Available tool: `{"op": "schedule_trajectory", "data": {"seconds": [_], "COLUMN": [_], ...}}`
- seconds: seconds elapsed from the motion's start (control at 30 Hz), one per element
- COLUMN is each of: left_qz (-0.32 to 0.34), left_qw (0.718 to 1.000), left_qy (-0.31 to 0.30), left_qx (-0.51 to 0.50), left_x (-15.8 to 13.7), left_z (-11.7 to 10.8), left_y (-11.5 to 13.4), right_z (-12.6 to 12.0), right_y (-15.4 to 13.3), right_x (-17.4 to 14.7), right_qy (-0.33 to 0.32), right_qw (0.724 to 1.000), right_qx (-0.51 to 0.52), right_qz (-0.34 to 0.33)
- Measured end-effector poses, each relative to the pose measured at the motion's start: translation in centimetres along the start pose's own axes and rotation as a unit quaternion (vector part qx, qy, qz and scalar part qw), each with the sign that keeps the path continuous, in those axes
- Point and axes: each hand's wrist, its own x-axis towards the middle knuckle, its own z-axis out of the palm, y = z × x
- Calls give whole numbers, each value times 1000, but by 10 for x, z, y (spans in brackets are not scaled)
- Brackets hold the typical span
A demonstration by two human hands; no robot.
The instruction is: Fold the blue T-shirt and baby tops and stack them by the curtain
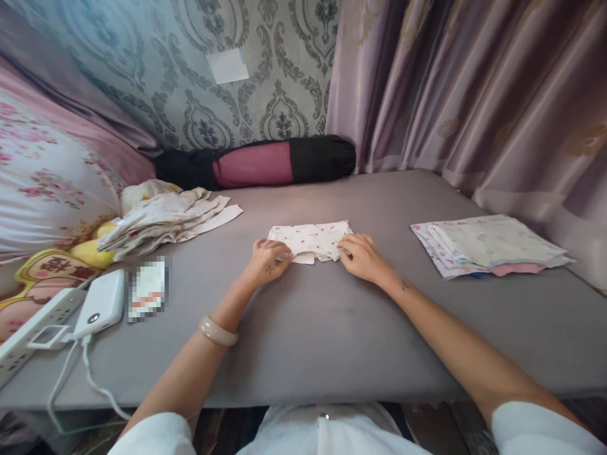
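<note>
A small white garment (pixel 313 240) with a fine print lies flat on the grey surface, its near edge uneven, like that of baby shorts. My left hand (pixel 269 260) has its fingers curled on the near left corner of the cloth. At the opposite near corner, my right hand (pixel 364 256) pinches the fabric between thumb and fingers. Over to the right sits a flat stack of folded printed cloths (pixel 493 243), apart from both hands. A loose heap of pale clothes (pixel 165 215) rests to the left.
Along the wall lies a long black and pink bag (pixel 253 163). At left are a white power bank (pixel 100 303) with cables, a power strip (pixel 33 338), a blurred packet (pixel 148 289), yellow plush items (pixel 59 265) and a floral pillow (pixel 52 170). Curtains (pixel 455 82) hang at right.
</note>
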Motion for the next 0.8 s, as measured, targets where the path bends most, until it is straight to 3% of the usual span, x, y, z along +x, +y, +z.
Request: {"op": "schedule_trajectory", "data": {"seconds": [0.27, 0.53, 0.7, 0.8], "left_qz": [44, 80, 22, -55], "left_qw": [998, 995, 998, 998], "left_qy": [-34, -57, -61, -1], "left_qx": [34, 33, -7, -12], "left_x": [20, 11, 30, 50], "left_z": [26, 11, 8, 12], "left_y": [18, 29, 31, 30], "right_z": [20, 12, 6, 11], "right_y": [-39, -36, -40, -38], "right_x": [16, 10, 35, 57], "right_qy": [-56, -73, -110, -76], "right_qw": [998, 997, 993, 992], "right_qx": [6, 8, 20, 17], "right_qz": [-15, -15, 46, 97]}}
